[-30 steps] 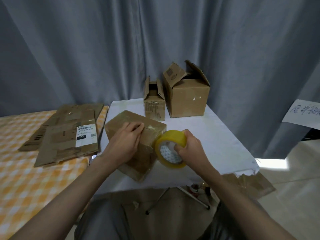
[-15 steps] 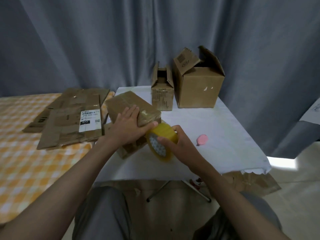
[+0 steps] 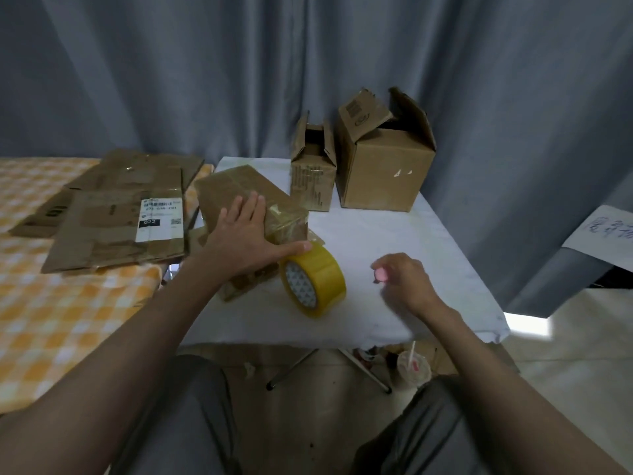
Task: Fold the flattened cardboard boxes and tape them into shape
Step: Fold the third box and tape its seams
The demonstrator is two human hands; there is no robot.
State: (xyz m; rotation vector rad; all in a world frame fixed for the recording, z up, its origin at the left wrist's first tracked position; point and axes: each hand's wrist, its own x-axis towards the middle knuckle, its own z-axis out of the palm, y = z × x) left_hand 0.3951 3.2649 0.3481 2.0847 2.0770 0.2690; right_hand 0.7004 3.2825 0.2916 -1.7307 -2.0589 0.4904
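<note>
— At nine o'clock of the tape roll (image 3: 313, 280), the box (image 3: 251, 214) lies under the left hand (image 3: 244, 238), fingers spread flat on top, thumb touching the roll.
— And the right hand (image 3: 404, 277)?
— At three o'clock of the roll, apart from it, pinching a small pink cutter (image 3: 380, 275).
— Box axis?
— Running from five to eleven o'clock.
— Containers?
— Two boxes (image 3: 383, 173) at twelve o'clock, flaps up; contents hidden.

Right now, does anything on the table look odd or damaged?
The white table cover is torn and ragged at its near right corner. The tape roll stands on edge, still joined to the box. Nothing spilled.
</note>
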